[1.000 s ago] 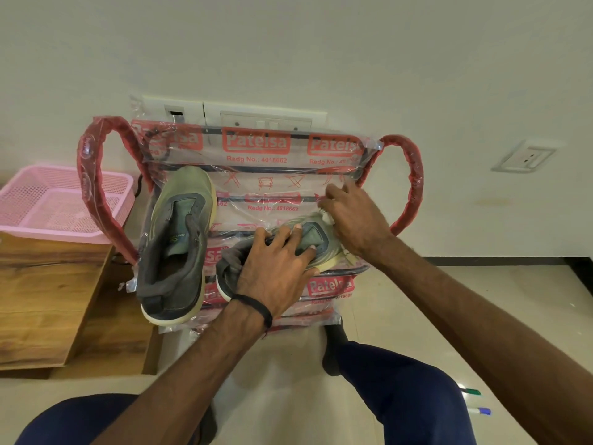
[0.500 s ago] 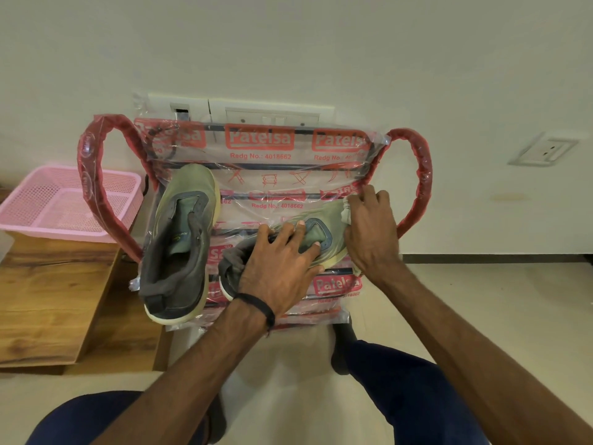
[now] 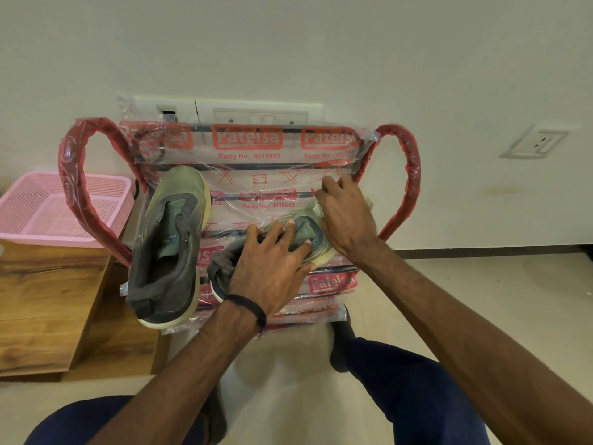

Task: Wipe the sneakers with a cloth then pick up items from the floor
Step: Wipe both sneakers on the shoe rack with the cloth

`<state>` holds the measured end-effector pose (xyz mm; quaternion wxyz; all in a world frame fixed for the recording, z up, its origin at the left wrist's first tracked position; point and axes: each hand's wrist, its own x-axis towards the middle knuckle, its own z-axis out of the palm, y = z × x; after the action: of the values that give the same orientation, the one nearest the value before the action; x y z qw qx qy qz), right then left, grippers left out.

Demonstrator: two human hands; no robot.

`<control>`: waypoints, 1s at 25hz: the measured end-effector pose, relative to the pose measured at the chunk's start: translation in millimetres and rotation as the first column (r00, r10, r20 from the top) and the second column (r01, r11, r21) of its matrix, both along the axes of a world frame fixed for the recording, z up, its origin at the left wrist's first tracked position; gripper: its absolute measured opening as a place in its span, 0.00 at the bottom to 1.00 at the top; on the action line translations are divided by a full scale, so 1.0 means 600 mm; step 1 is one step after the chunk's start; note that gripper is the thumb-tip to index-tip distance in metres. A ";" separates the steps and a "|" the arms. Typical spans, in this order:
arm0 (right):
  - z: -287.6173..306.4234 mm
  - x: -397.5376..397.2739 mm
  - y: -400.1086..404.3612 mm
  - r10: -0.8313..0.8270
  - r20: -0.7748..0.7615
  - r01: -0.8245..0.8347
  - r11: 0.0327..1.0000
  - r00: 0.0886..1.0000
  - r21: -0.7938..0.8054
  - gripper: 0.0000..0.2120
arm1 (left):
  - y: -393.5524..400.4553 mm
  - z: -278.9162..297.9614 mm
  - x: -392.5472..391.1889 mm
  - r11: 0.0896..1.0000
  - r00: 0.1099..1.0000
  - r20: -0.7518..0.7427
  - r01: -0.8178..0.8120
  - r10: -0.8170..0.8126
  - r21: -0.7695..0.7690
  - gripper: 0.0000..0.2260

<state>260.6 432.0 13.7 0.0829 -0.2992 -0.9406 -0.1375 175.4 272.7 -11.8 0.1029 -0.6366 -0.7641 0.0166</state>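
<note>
Right hand [image 3: 348, 220] slides up and out along the toe of the right-hand sneaker [image 3: 308, 234] — a second ago it sat at the toe's near edge, now it's over the very tip, knuckles nearly against the red curved arm [image 3: 406, 187] of the plastic-wrapped folding rack [image 3: 256, 175]. Fingers curl downward there, and only a pale sliver of cloth [image 3: 316, 208] peeks out at the hand's left edge; it looks bunched under the palm, though the grip itself is hidden. Motion blur smears the fingertips.

Left hand [image 3: 272, 264] hasn't budged: fingers spread and lightly bent, it presses flat on the tongue and collar of that same sneaker, pinning it to the rack. A black band [image 3: 248, 308] circles the wrist.

That shoe lies angled, toe pointing up and right, heel [image 3: 221, 268] toward the person. Its partner, the left-hand sneaker [image 3: 170, 245], lies just beside it on the rack, toe toward the wall, heel hanging off the near edge, untouched by either hand.

Off to the left, a pink mesh basket [image 3: 64, 213] sits on a wooden surface [image 3: 48, 300]. Behind the rack, a white switch panel [image 3: 256, 112] is on the wall, with another socket [image 3: 536, 142] well apart to the right. Dark blue trouser knees [image 3: 410, 387] frame the bottom over a pale tiled floor [image 3: 481, 284].
</note>
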 end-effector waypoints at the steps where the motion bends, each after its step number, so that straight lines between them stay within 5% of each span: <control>1: 0.002 -0.006 -0.003 0.053 0.015 -0.053 0.998 0.998 -0.022 0.14 | 0.000 0.000 0.000 1.000 1.000 -0.002 0.005 -0.005 0.000 0.20; 7: 0.002 0.006 -0.010 0.252 -0.031 -0.254 0.961 0.967 -0.107 0.19 | -0.001 0.001 0.003 1.000 1.000 0.010 0.016 -0.016 -0.004 0.18; 13: -0.007 0.066 -0.025 -0.082 0.015 0.083 0.995 0.997 -0.063 0.24 | 0.001 0.011 0.017 1.000 1.000 -0.007 -0.012 0.012 -0.029 0.21; 17: 0.015 0.078 -0.052 -0.036 0.093 0.049 0.989 0.995 -0.141 0.17 | -0.001 0.016 0.017 0.999 1.000 0.001 -0.028 0.028 -0.044 0.21; 22: 0.057 0.109 -0.052 0.018 -0.069 -0.049 0.873 0.997 -0.485 0.13 | -0.003 0.020 0.010 0.998 0.999 0.052 -0.007 0.010 -0.057 0.21; 25: 0.064 0.080 -0.017 -0.070 -0.223 -0.006 0.947 0.972 -0.320 0.18 | -0.004 0.022 0.008 0.999 0.998 0.064 -0.005 0.009 -0.051 0.21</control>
<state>308.8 421.8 52.1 0.1403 -0.3379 -0.9293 0.0505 180.3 270.1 1.1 0.0621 -0.6365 -0.7686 0.0160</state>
